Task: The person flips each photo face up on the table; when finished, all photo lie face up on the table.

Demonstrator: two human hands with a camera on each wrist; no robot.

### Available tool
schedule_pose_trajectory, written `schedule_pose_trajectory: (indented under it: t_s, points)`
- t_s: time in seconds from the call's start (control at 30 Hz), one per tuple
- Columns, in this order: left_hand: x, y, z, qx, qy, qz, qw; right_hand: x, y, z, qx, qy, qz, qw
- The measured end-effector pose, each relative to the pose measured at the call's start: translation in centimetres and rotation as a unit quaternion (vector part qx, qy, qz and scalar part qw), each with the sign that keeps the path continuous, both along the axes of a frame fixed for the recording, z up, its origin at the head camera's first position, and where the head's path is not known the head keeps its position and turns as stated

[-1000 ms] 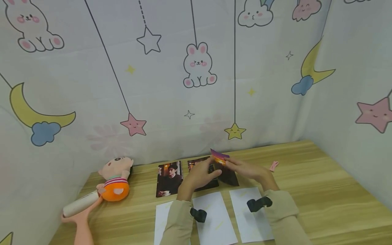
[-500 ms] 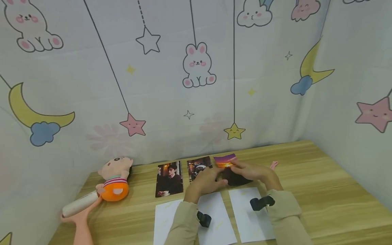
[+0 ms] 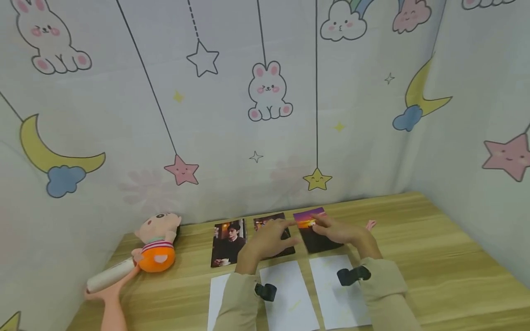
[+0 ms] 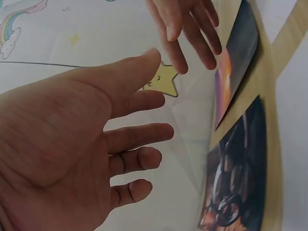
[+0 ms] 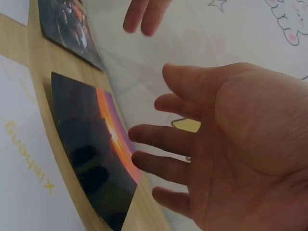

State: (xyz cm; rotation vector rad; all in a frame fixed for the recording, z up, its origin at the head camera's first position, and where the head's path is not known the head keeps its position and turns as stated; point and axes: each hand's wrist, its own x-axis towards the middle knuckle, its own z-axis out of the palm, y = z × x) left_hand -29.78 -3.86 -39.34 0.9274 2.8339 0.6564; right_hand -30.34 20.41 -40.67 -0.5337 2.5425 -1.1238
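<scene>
A sunset photo (image 3: 308, 232) lies at the right end of a row of prints, its edges curling slightly up from the table in the right wrist view. Just above its right side hovers my right hand (image 3: 340, 230), fingers spread and nothing held. My left hand (image 3: 267, 240) is over the motorcycle photo (image 4: 236, 173), covering much of it in the head view. Its palm (image 4: 57, 120) and loosely extended fingers carry nothing. Left of that hand, a portrait photo (image 3: 227, 243) of a seated person lies flat.
White sheets (image 3: 290, 294) lie in a row in front of the photos; one bears yellow lettering. A plush doll (image 3: 157, 243) and a pink-handled lint roller (image 3: 109, 280) are at left. A small pink item (image 3: 371, 225) sits at right. A patterned curtain (image 3: 223, 138) backs the table.
The sunset photo, earlier tilted up between both hands, now lies on the table right of the motorcycle photo. Both hands have let go, and the left has moved away leftward.
</scene>
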Motion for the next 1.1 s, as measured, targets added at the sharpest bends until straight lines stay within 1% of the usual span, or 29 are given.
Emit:
schedule_pose_trajectory:
  t_s: [0.17,0.27,0.33,0.43,0.5,0.57,0.73,0.83,0.97,1.03,1.1]
  points:
    - [0.6,-2.2,1.6,0.024,0.001,0.007,0.9997,-0.2,-0.6,0.3,-0.025,0.019,-0.002,0.9995]
    - [0.9,-3.4,2.2,0.022,0.009,0.01,0.9997,-0.2,-1.3,0.5,-0.032,0.039,0.008,0.9987]
    - [1.3,-4.1,2.6,0.022,0.012,0.011,0.9996,-0.2,-1.9,0.5,-0.024,0.061,0.016,0.9977]
    - [1.7,-5.0,2.8,0.025,0.011,0.012,0.9995,-0.3,-2.7,0.5,-0.011,0.085,0.025,0.996]
    - [1.9,-5.6,2.7,0.029,0.009,0.011,0.9995,-0.3,-3.1,0.4,-0.009,0.096,0.033,0.9947]
    - [2.0,-6.3,2.5,0.03,0.009,0.008,0.9995,-0.4,-3.5,0.3,-0.015,0.099,0.04,0.9941]
    - [2.2,-7.7,1.7,0.024,0.015,0.004,0.9996,0.0,-4.1,0.5,-0.02,0.099,0.06,0.9931]
    - [2.2,-8.4,1.3,0.019,0.014,-0.001,0.9997,0.4,-4.6,0.8,-0.022,0.087,0.072,0.9934]
    - [2.4,-9.5,1.1,0.012,0.008,-0.007,0.9999,0.8,-5.5,1.2,-0.031,0.056,0.09,0.9939]
    - [2.6,-10.0,0.9,0.011,0.004,-0.006,0.9999,1.0,-5.9,1.3,-0.026,0.051,0.097,0.9936]
    - [2.8,-10.5,0.8,0.012,-0.005,-0.005,0.9999,1.1,-6.3,1.3,-0.016,0.056,0.104,0.9929]
